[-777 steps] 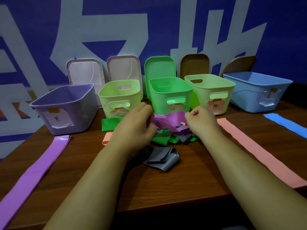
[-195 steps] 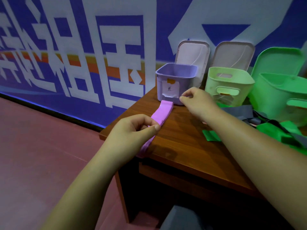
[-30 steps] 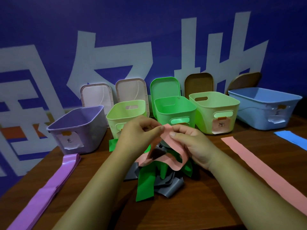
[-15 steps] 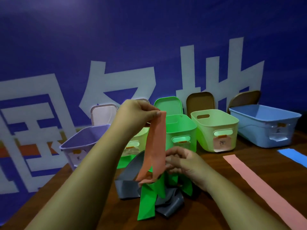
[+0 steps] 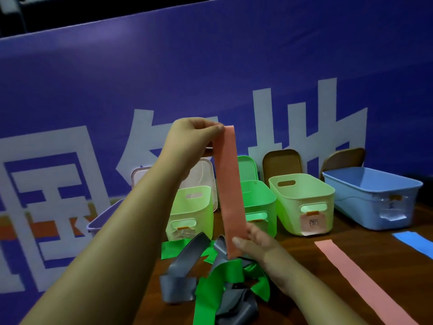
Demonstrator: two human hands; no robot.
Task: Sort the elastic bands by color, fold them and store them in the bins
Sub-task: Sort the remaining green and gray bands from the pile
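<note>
A pink elastic band (image 5: 228, 188) hangs stretched upright above the table. My left hand (image 5: 189, 139) pinches its top end high up. My right hand (image 5: 253, 242) pinches its lower end just above a tangled pile of green bands (image 5: 220, 277) and grey bands (image 5: 187, 256). Behind stand the bins: a purple bin (image 5: 98, 222) mostly hidden by my left arm, a light green bin (image 5: 192, 207), a bright green bin (image 5: 259, 202), a pale green bin (image 5: 302, 202) and a blue bin (image 5: 372, 198).
A second pink band (image 5: 356, 277) lies flat on the brown table (image 5: 316, 289) at the right. A blue band (image 5: 414, 242) lies by the right edge. Bin lids (image 5: 281, 165) lean against the blue wall behind the bins.
My left hand has lifted the pink band's top end higher, pulling it straight and clear of the pile. My right hand stays low on its bottom end. The camera has tilted up.
</note>
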